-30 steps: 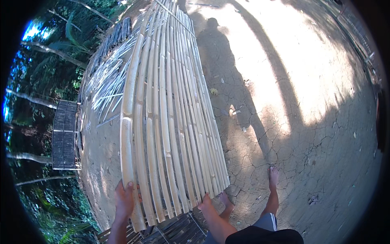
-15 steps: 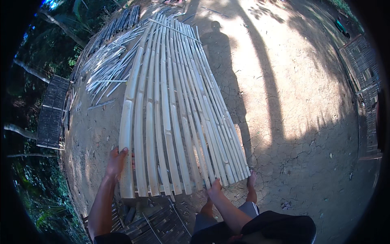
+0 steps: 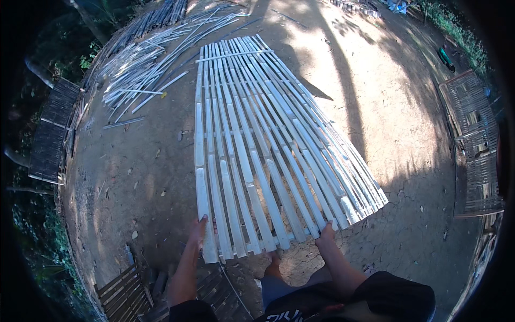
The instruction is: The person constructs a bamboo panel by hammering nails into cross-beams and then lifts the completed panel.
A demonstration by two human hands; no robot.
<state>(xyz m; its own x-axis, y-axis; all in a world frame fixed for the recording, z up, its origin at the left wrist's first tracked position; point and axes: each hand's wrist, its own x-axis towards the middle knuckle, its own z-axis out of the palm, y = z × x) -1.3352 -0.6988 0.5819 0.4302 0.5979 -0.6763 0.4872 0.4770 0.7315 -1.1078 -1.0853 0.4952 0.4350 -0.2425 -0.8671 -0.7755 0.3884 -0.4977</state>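
A long panel of split bamboo slats [image 3: 252,161], joined by crosspieces, stretches away from me at a tilt. My left hand [image 3: 199,232] is closed around its outer left slat near the close end, thumb on top. At the close end, right of the middle, my right hand [image 3: 326,233] grips the slat ends and the crosspiece under them; its fingers are partly hidden beneath. Gaps between the slats show the ground. I cannot tell whether the far end touches the ground.
Loose bamboo strips [image 3: 134,75] lie in a heap at the far left, near stacked dark poles [image 3: 155,24]. Dark slatted panels [image 3: 120,295] are at my lower left. A woven bamboo panel [image 3: 472,139] stands at the right. Cracked bare earth [image 3: 413,139] surrounds me.
The bamboo panel has swung to the right and its far end now appears lower and closer. Both hands have shifted right with it, keeping their grip.
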